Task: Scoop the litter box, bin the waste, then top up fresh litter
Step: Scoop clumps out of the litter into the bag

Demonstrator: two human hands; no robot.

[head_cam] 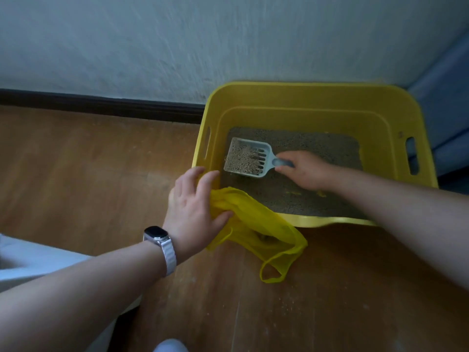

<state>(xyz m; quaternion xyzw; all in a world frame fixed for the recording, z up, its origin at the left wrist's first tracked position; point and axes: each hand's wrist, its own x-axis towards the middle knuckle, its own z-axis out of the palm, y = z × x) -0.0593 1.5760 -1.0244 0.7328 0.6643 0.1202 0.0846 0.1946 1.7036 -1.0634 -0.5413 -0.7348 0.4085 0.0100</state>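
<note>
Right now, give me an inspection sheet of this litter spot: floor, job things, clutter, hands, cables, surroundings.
Surface: wooden floor, pale grit scattered near the box.
Job's things: yellow litter box holding grey litter; grey scoop loaded with litter, inside the box; yellow plastic bag draped over the near rim.
Clutter: nothing seen.
Grippers: left hand grips the bag; right hand holds the scoop's handle.
Cables: nothing seen.
Surroundings: pale wall, dark skirting board.
</note>
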